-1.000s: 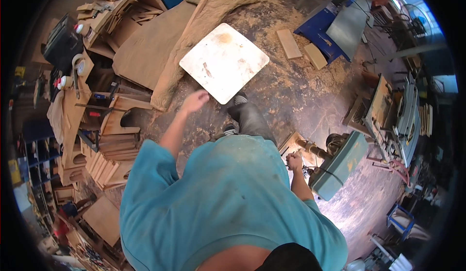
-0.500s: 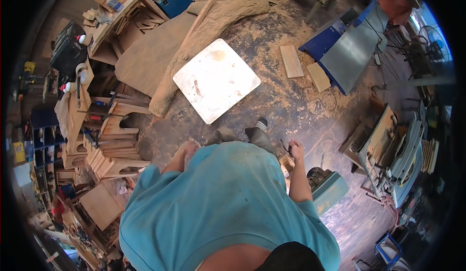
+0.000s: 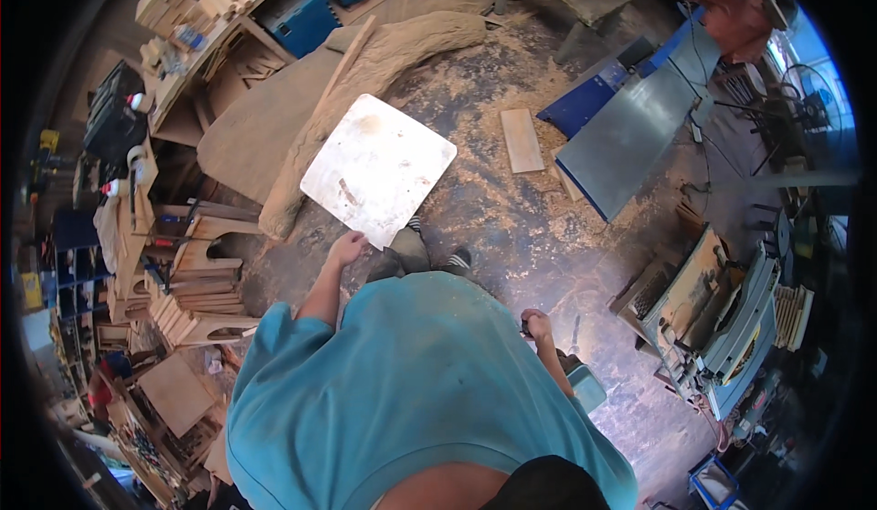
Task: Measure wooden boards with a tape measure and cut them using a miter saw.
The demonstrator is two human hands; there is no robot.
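I look down over my teal shirt at a sawdust-covered workshop floor. A white square board [image 3: 376,168] with rounded corners lies flat ahead of my feet [image 3: 410,249]. My left hand [image 3: 345,247] hangs loosely with its fingers apart. It is just beside the board's near corner and holds nothing. My right hand [image 3: 537,325] is at my side, curled shut around a small dark object that is mostly hidden. Below that hand a teal box [image 3: 586,384] stands on the floor.
A long rough timber slab [image 3: 365,81] and a brown sheet [image 3: 260,126] lie left of the board. Stacked wooden parts [image 3: 196,291] and shelves line the left. A short plank [image 3: 522,139], a blue-grey machine table [image 3: 630,136] and a table saw [image 3: 722,318] stand on the right.
The white board has come closer to my feet as I moved forward. My left arm has dropped from reaching out to hanging by the board's corner. My right hand stays closed.
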